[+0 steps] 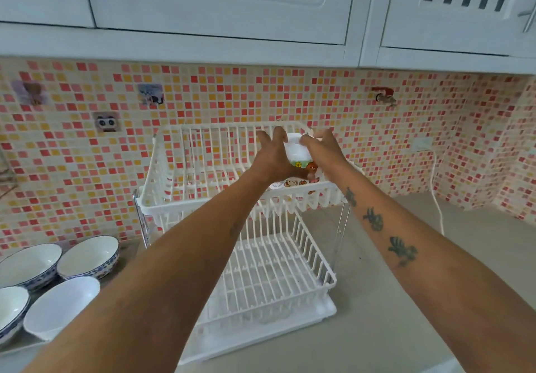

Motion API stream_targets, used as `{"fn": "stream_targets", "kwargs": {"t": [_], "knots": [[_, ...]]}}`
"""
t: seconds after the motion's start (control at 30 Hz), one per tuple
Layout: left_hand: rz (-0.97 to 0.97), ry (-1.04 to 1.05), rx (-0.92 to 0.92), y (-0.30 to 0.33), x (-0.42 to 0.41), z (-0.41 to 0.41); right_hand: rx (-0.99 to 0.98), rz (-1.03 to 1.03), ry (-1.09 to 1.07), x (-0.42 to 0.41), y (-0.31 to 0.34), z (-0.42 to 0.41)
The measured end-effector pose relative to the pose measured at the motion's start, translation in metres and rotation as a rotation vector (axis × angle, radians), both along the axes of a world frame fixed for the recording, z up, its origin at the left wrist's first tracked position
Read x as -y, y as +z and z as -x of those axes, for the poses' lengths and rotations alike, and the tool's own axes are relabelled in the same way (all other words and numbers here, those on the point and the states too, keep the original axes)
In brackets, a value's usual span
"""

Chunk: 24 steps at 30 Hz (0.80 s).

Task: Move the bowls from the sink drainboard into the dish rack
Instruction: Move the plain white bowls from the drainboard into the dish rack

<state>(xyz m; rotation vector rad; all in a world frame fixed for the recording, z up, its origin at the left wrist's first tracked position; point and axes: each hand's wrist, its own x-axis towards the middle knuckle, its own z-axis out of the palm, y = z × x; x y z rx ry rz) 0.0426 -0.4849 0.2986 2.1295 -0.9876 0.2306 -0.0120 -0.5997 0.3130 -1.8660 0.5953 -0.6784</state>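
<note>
Both my hands are up over the top tier of the white dish rack (162, 198), near its right end. My left hand (271, 157) and right hand (322, 149) are clamped together around one small white bowl (295, 150) with cartoon prints near its rim; it is tipped on its side, base toward me, held between the palms with fingers curled over the top. Left thumb is under it, right fingers wrap the far side. Whether the bowl touches the rack wires I cannot tell, hands cover that. Just below it, at the right front corner of the top tier, a second printed bowl (293, 183) sits inside the rack, mostly hidden by my wrists. The lower tier (275, 274) has no bowls in it and stands on a white drip tray (324, 311) on the grey counter (406, 314). At the left edge of the counter, on the drainboard (17, 346), four bowls wait: two blue-rimmed bowls (88, 255) at the back, the left one seemingly stacked on another, a plain white bowl (61, 306) in front, and another blue-rimmed one (10, 306) cut off by the frame edge. A white cable (436, 198) runs down the mosaic tile wall (72, 146) at the right back corner of the counter.
</note>
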Motion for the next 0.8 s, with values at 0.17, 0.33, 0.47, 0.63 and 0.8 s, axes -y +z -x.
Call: {"fn": "stream_targets", "kwargs": {"t": [0.17, 0.33, 0.47, 0.63, 0.8], "knots": [[-0.081, 0.010, 0.025, -0.005, 0.006, -0.001, -0.080, 0.040, 0.019, 0.007, -0.002, -0.008], [-0.132, 0.016, -0.041, -0.007, 0.004, -0.004, -0.147, 0.095, -0.012, 0.014, -0.010, -0.017], [-0.059, 0.011, -0.153, 0.001, -0.008, -0.002, -0.173, 0.213, -0.085, 0.001, -0.005, -0.006], [0.212, 0.069, -0.270, 0.021, -0.049, -0.009, 0.055, 0.528, -0.282, -0.037, -0.002, 0.002], [0.481, 0.214, -0.254, 0.042, -0.119, -0.026, 0.270, 0.467, -0.119, -0.123, 0.012, -0.023]]}}
